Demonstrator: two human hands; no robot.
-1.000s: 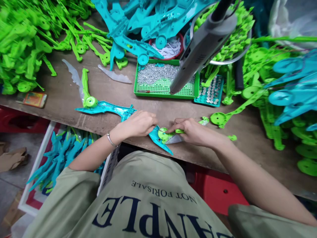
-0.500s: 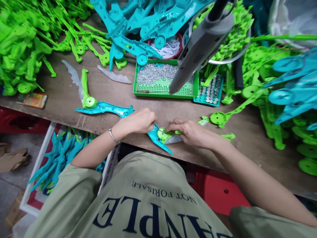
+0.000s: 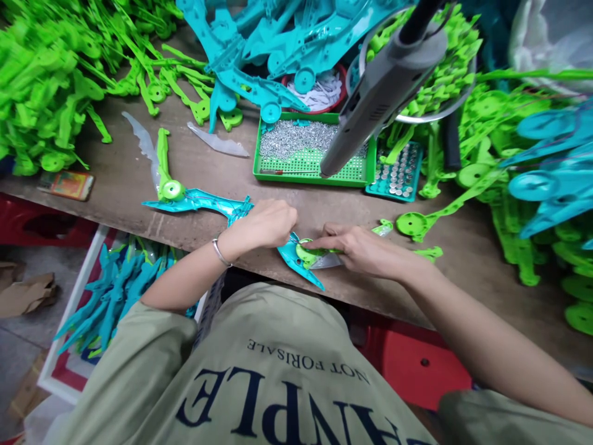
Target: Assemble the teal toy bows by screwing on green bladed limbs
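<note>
A long blue plastic part point(image 3: 204, 201), shaped like a toy bow, lies along the table's front edge with its right tip tilted toward me. My left hand point(image 3: 273, 224) is closed over its middle, fingertips mostly hidden. At the right end, a green round-ended arm point(image 3: 309, 252) sits on the blue part, with a clear blade-shaped piece point(image 3: 327, 261) under it. My right hand point(image 3: 354, 247) grips this green arm, its index finger pressing on the round end. Another green arm point(image 3: 163, 162) and a clear jagged blade point(image 3: 142, 143) are joined at the left end.
A green tray point(image 3: 315, 180) of small metal screws stands behind my hands, under a grey hanging tool point(image 3: 370, 111). Beside it is a teal tray point(image 3: 402, 170) of round metal pieces. Green parts point(image 3: 41, 93) pile up left; blue frames point(image 3: 259, 37) lie behind. A crate point(image 3: 88, 296) stands below.
The view has shifted slightly, moving everything a little to the right. My right index finger now lies flatter over the green round end; my left hand stays on the blue part.
</note>
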